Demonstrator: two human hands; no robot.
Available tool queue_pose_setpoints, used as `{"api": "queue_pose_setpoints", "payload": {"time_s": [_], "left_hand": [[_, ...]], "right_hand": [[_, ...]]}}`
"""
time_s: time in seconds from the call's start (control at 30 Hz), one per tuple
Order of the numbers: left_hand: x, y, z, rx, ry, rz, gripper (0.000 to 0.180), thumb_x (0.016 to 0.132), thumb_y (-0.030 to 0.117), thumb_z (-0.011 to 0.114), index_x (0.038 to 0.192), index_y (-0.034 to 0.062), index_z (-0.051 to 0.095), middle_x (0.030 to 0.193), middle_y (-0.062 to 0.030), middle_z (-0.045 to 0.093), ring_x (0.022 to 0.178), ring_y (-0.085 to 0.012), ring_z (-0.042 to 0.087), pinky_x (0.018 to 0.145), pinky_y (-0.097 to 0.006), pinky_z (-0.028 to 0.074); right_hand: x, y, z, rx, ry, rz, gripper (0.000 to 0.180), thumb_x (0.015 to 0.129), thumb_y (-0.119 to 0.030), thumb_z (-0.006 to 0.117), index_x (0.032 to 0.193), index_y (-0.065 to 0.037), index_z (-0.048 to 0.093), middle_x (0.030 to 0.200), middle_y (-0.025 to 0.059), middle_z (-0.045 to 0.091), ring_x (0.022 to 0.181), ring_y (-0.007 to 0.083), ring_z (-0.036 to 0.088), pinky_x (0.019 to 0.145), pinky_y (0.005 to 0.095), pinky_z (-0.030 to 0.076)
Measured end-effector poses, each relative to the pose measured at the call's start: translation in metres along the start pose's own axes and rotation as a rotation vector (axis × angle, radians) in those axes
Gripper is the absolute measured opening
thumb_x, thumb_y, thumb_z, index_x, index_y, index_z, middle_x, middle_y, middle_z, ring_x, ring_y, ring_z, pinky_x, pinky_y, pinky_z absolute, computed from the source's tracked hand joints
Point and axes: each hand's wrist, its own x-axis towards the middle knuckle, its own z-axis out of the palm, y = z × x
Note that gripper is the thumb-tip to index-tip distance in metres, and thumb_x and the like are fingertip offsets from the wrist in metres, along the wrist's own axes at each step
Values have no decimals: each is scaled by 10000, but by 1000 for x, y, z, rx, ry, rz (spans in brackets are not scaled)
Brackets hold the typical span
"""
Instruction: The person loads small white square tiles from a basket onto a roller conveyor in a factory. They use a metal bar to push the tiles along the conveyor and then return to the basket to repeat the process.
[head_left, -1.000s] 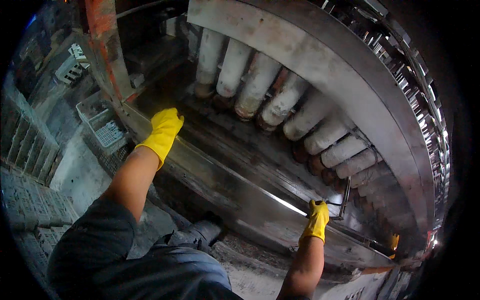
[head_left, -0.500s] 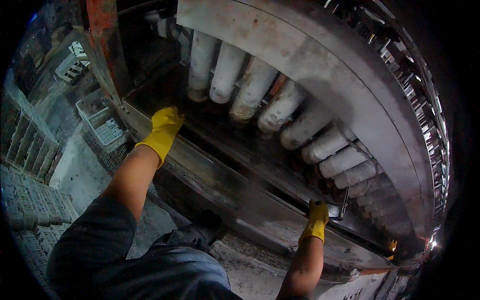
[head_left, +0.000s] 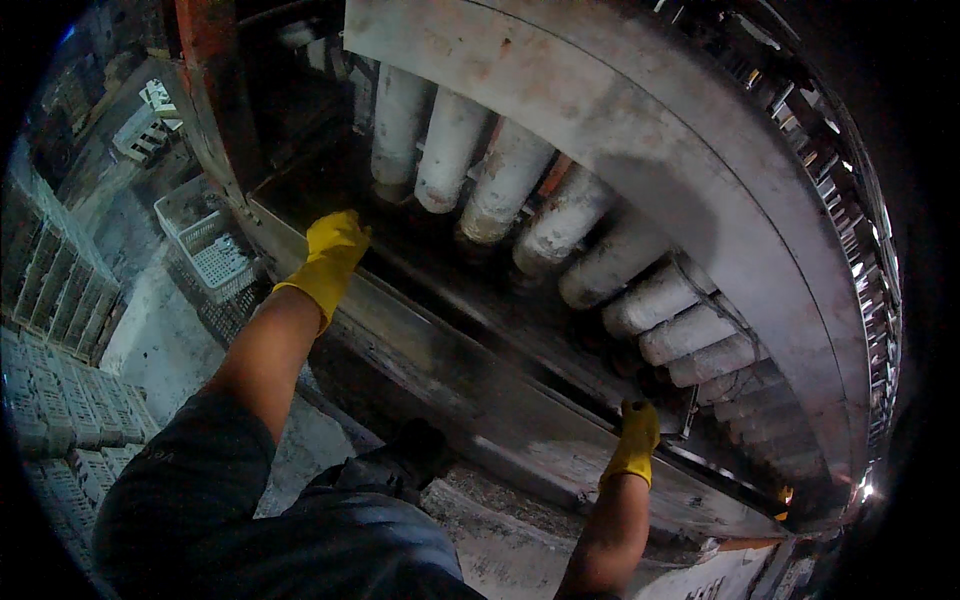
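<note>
Both my hands wear yellow rubber gloves and sit well apart along a machine with a row of pale, dusty cylinders (head_left: 505, 180). A long, dark flat panel (head_left: 520, 335) spans between them, with a thin rim showing at its right end. My left hand (head_left: 338, 240) has its fingers curled at the panel's left part, close to the metal ledge (head_left: 430, 340). Near the right end, my right hand (head_left: 638, 428) is closed over the panel's near edge. The fingertips of both hands are partly hidden.
Above the cylinders curves a wide, stained metal hood (head_left: 600, 100). An orange-red post (head_left: 215, 100) rises at the far left. White plastic baskets (head_left: 215, 250) stand on the floor left of me, with stacked crates (head_left: 70, 400) nearer. A small yellow thing (head_left: 784, 500) shows at the far right.
My hands have barely moved. The bright patch on the panel beside my right hand has darkened, and the panel's right end seems slightly shifted.
</note>
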Motion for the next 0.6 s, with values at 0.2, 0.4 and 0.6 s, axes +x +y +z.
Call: {"api": "queue_pose_setpoints", "payload": {"time_s": [0.2,0.4,0.6], "left_hand": [[-13,-1,-2,-10,58,23,411,878,456,644,1127,138,717,1165,-124,709,1090,-351,659,933,-462,517],[-23,-6,0,-8,149,82,405,873,432,654,1109,110,719,1142,-140,715,1069,-362,661,926,-481,511],[-34,-9,-5,-31,136,97,395,862,429,668,1076,101,721,1097,-153,721,1038,-375,663,887,-499,509]], "right_hand": [[-11,2,-5,-12,-7,-1,478,835,-446,645,1054,-34,750,1090,224,720,1035,376,694,907,448,522],[-10,25,2,36,-49,20,487,874,-458,632,1110,-40,716,1116,197,719,1045,382,682,895,454,516],[-17,34,1,35,-94,21,491,892,-479,647,1120,-48,706,1101,196,723,1047,387,677,876,454,511]]}}
